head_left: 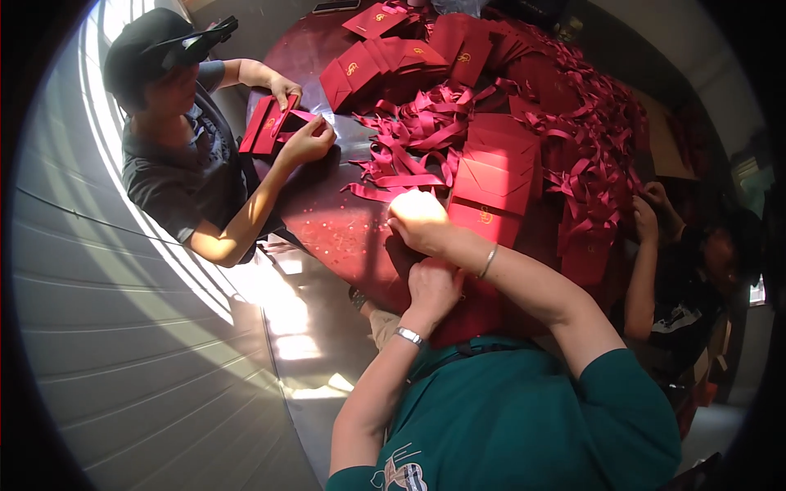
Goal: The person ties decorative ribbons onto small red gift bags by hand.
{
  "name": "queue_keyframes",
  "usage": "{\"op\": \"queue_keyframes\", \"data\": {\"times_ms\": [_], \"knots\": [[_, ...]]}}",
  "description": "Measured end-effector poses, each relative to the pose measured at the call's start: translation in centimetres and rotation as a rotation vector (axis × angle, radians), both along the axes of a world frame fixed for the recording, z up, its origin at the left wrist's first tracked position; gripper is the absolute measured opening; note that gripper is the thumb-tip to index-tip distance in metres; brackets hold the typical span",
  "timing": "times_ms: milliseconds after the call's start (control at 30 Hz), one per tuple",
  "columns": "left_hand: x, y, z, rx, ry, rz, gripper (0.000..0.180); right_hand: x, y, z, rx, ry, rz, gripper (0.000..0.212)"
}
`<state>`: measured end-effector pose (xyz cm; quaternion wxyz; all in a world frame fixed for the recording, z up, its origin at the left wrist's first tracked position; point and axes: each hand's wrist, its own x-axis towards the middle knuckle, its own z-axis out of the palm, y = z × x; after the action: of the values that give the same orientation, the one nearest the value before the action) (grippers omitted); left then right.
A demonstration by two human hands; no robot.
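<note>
My left hand (435, 288), below a wristwatch, is closed at the upper edge of a red paper gift bag (473, 317) near the table's front edge, close to my body. Just beyond it, my right hand (417, 219) is curled into a fist, its wrist wearing a bracelet. What its fingers hold is hidden. A stack of red gift bags (495, 176) with gold marks lies just right of my right hand. Loose crimson ribbons (409, 155) are heaped right beyond that hand.
Across the round red table (327, 237), a person at left holds a red bag (264, 127) and its ribbon. Another person's hands (647, 214) work at right beside piled ribboned bags (585, 188). More bags (385, 65) stand at the back. Small flecks dot the tabletop.
</note>
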<state>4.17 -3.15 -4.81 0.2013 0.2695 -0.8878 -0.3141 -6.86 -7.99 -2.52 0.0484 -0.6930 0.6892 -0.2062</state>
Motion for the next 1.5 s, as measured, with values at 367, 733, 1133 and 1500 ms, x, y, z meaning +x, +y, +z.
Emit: {"op": "queue_keyframes", "data": {"times_ms": [367, 733, 1133, 1500], "knots": [[-0.9, -1.5, 0.9, 0.415, -0.248, -0.128, 0.018, -14.1, 17.4, 10.3, -0.636, -0.902, -0.482, 0.008], [-2.6, -0.4, 0.2, 0.765, -0.195, -0.064, 0.018, -2.9, 18.9, 2.0, -0.051, -0.482, -0.463, 0.011], [-2.3, 1.7, 1.1, 0.49, -0.139, 0.1, 0.026, -2.6, 17.6, -0.2, 0.022, -0.442, -0.537, 0.008], [-1.8, 1.9, 2.3, 0.32, -0.034, -0.006, 0.023, -2.9, 15.7, 0.9, 0.163, -0.439, -0.605, 0.014]]}}
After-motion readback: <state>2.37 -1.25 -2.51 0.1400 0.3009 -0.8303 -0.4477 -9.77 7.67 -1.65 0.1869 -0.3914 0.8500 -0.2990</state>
